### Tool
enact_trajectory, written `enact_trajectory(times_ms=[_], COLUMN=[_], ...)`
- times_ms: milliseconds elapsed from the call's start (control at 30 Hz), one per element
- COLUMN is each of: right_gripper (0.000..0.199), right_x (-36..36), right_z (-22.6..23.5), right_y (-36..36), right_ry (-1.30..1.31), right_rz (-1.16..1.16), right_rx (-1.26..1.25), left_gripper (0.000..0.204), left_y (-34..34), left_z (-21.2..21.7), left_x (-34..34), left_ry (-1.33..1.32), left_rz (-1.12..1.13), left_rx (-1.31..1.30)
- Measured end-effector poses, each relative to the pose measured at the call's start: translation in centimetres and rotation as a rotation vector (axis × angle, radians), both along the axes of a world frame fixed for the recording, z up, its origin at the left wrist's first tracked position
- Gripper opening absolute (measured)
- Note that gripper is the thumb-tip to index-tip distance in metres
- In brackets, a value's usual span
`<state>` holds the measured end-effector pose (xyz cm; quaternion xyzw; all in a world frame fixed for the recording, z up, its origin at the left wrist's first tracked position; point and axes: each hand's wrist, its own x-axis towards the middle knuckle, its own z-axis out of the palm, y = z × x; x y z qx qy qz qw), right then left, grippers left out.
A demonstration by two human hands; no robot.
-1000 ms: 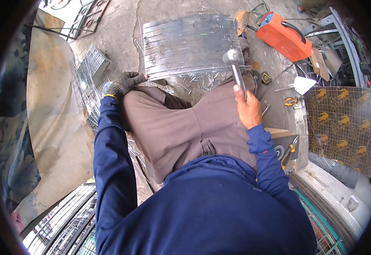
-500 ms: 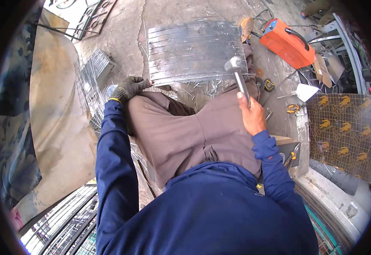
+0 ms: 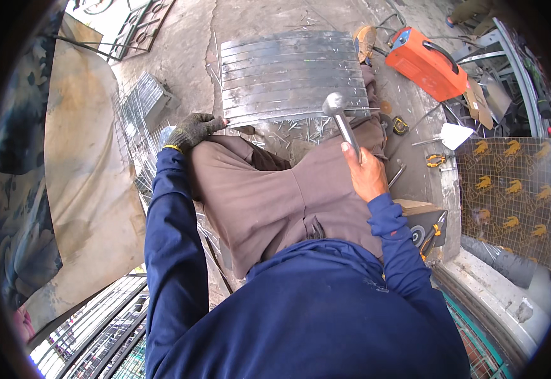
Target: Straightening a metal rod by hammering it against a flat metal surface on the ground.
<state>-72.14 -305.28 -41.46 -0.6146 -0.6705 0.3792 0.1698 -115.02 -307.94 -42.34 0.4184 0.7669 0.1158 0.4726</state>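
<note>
1. The hammer [image 3: 345, 128] has swung left and a little nearer than half a second ago; its head now stands over the near edge of the metal strips [image 3: 291, 74], though whether it touches them I cannot tell.
2. The right hand [image 3: 369, 175], bare, is closed around the handle — thumb lying along it — and has moved slightly left too.
3. The gloved left hand [image 3: 191, 131] has kept its place by the left knee, fingertips at the strips' near left corner; whether they pinch it, I cannot tell.
4. The strips lie side by side beyond the knees, practically unmoved, with thin metal pieces [image 3: 317, 129] scattered on the floor [image 3: 190, 44] along their near side.
5. My reading: the hammer is being worked along that near edge — its aim shifted left — while the left hand steadies the corner.
</note>
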Motion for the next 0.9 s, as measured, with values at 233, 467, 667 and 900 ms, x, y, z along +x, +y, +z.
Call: enact_trajectory(times_ms=[233,467,667,900], right_gripper=[0.061,0.061,0.063,0.065], right_x=[-1.0,-1.2,-0.4,-0.8], right_z=[2.6,0.0,0.1,0.1], right_y=[-0.5,-0.6,-0.7,0.0], right_ry=[0.188,0.109,0.096,-0.028], right_rz=[-0.057,0.007,-0.020,0.011], right_rx=[-0.040,0.089,0.029,-0.079], left_gripper=[0.061,0.057,0.053,0.047], left_y=[-0.4,-0.4,-0.3,-0.5], left_z=[-0.2,1.1,0.0,-0.6], left_x=[-0.2,0.8,0.4,-0.4], left_ry=[0.014,0.014,-0.051,-0.070], left_rz=[-0.023,-0.035,0.031,-0.064], left_rx=[-0.039,-0.025,-0.020,0.005])
